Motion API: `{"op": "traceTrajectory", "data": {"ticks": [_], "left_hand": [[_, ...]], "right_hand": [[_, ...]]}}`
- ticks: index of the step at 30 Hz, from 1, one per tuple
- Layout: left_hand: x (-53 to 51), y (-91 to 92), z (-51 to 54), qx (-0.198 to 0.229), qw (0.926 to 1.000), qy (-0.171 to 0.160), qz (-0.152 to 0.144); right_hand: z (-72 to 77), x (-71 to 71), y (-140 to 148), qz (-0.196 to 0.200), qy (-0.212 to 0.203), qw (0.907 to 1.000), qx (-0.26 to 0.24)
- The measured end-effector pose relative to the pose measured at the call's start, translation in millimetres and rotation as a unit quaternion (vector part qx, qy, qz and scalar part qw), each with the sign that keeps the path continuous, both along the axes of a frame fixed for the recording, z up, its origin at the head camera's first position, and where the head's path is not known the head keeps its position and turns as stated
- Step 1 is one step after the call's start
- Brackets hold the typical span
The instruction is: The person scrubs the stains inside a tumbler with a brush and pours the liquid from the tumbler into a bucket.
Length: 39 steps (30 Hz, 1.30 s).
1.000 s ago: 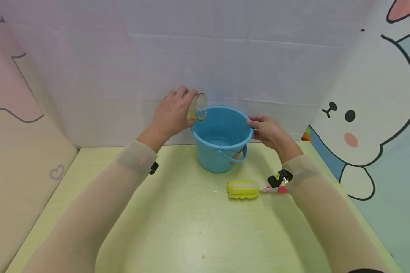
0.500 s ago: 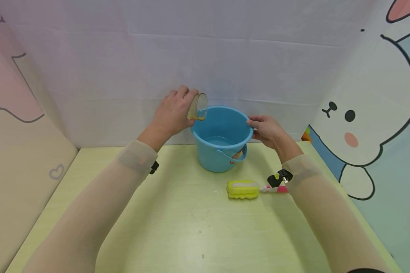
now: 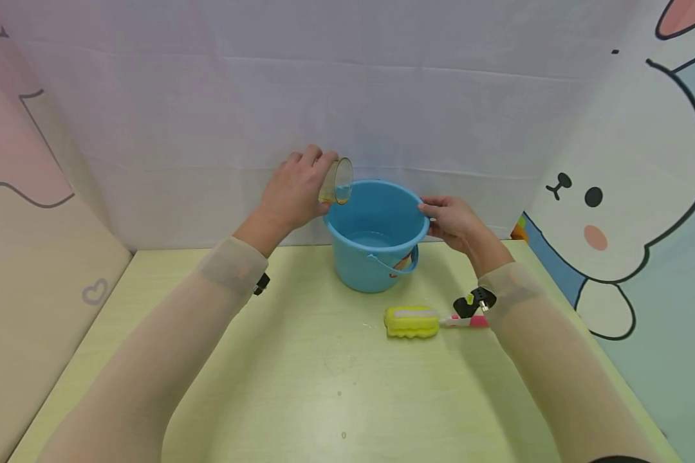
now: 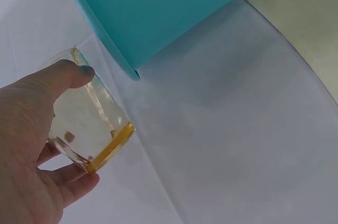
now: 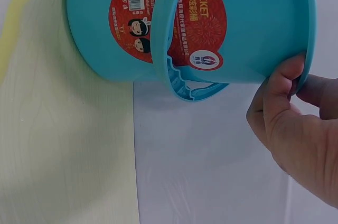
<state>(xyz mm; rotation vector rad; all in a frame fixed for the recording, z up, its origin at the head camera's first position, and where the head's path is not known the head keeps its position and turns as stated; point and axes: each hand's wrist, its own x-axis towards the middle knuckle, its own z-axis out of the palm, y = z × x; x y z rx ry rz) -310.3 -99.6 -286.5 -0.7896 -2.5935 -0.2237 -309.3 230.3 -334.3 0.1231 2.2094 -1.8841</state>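
My left hand (image 3: 294, 191) grips a clear amber-tinted glass (image 3: 337, 182), tilted with its mouth towards the bucket's left rim. In the left wrist view the thumb lies on one side of the glass (image 4: 79, 113) and fingers on the other. The light blue bucket (image 3: 356, 263) stands upright at the back of the table, with some clear liquid low inside. At its right rim my right hand (image 3: 450, 220) pinches the edge between thumb and fingers, also plain in the right wrist view. The bucket's handle (image 3: 402, 270) hangs down at the front right, across a red label (image 5: 203, 20).
On the pale table (image 3: 278, 386), in front of the bucket, lies a brush with a yellow sponge head (image 3: 412, 323) and a pink-and-white handle (image 3: 466, 321), partly behind the right wrist's camera. A few drops dot the table. A white curtain (image 3: 208, 128) hangs behind.
The glass and left hand have shifted very slightly to the right. The bucket, the right hand and the brush look unmoved.
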Motion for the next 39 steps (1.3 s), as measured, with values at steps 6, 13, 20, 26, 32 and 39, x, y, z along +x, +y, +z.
{"op": "traceTrajectory", "data": {"ticks": [6,13,20,26,32,39], "left_hand": [[0.7,0.8,0.4,-0.002,1.0,0.004,0.0],[0.4,0.1,-0.2,-0.008,0.9999,0.009,-0.003],[0.4,0.9,0.3,-0.018,0.9998,0.008,-0.002],[0.7,1.8,0.1,-0.02,0.9997,0.011,-0.004],[0.1,2.0,-1.2,-0.024,0.9995,0.019,-0.003],[-0.1,1.8,-1.6,-0.027,0.9994,0.02,-0.005]], "right_hand": [[-0.6,0.3,-0.4,-0.001,-0.001,1.0,0.001],[-0.9,0.8,-0.2,0.001,0.0,1.0,-0.001],[-0.8,1.1,-0.1,0.0,0.0,1.0,0.002],[-1.1,1.7,-1.0,-0.002,-0.001,1.0,-0.003],[-1.4,2.1,-2.0,-0.001,0.0,1.0,-0.005],[-2.2,0.9,-2.3,-0.002,0.002,1.0,-0.009]]}}
